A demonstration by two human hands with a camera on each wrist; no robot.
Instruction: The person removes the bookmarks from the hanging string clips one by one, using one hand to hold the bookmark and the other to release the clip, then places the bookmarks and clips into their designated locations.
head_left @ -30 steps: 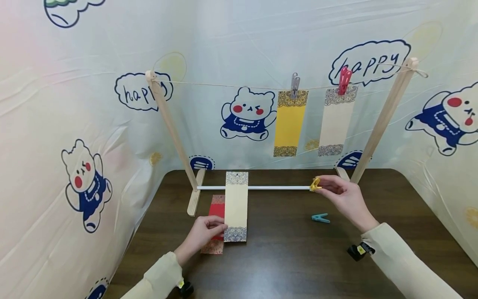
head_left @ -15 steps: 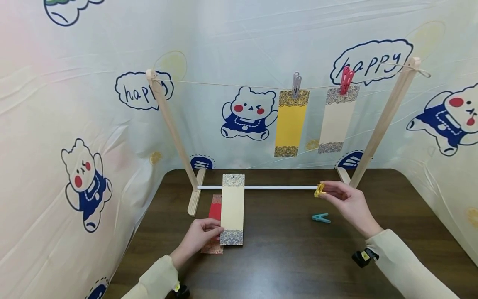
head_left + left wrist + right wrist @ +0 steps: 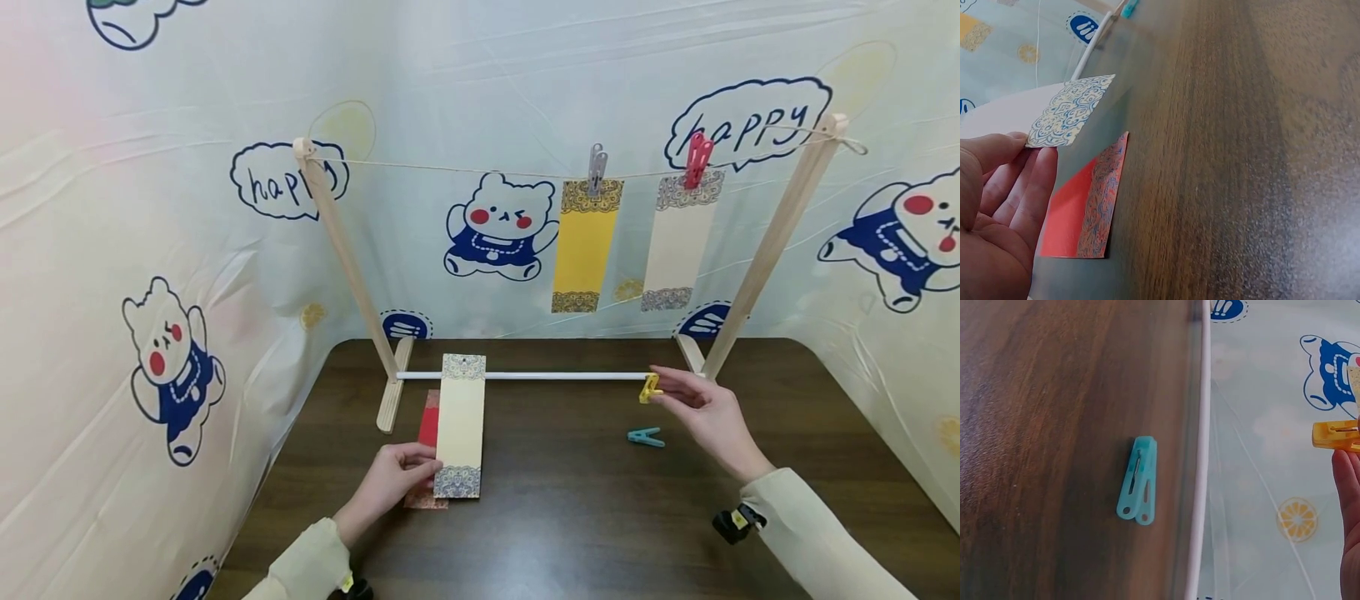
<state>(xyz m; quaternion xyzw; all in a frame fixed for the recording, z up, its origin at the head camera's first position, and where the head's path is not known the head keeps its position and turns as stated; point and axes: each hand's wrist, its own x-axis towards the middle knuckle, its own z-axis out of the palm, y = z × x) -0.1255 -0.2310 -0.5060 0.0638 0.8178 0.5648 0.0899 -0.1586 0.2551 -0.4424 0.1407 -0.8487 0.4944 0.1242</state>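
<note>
My left hand [image 3: 390, 477] pinches the lower left edge of a cream bookmark [image 3: 461, 425] with blue patterned ends. In the left wrist view this cream bookmark [image 3: 1066, 112] is held above the table, thumb on top and fingers beneath. Partly behind it in the head view, a red bookmark [image 3: 428, 421] lies on the table. My right hand [image 3: 708, 417] pinches a yellow clothespin [image 3: 649, 388] in front of the white rod. The right wrist view shows the yellow clothespin [image 3: 1335, 435] at its edge, most of the hand being out of frame. A teal clothespin [image 3: 646, 437] lies below that hand.
A string [image 3: 450, 169] runs between two wooden posts [image 3: 347, 258]. A grey clothespin [image 3: 597, 171] holds a yellow bookmark [image 3: 587, 250] on it, and a pink clothespin [image 3: 698, 160] a pale one [image 3: 681, 246]. The white rod [image 3: 555, 376] spans low between the posts.
My left hand has drawn the cream bookmark slightly left and toward me. My right hand has shifted right and a little down with the yellow clothespin, which has turned more upright.
</note>
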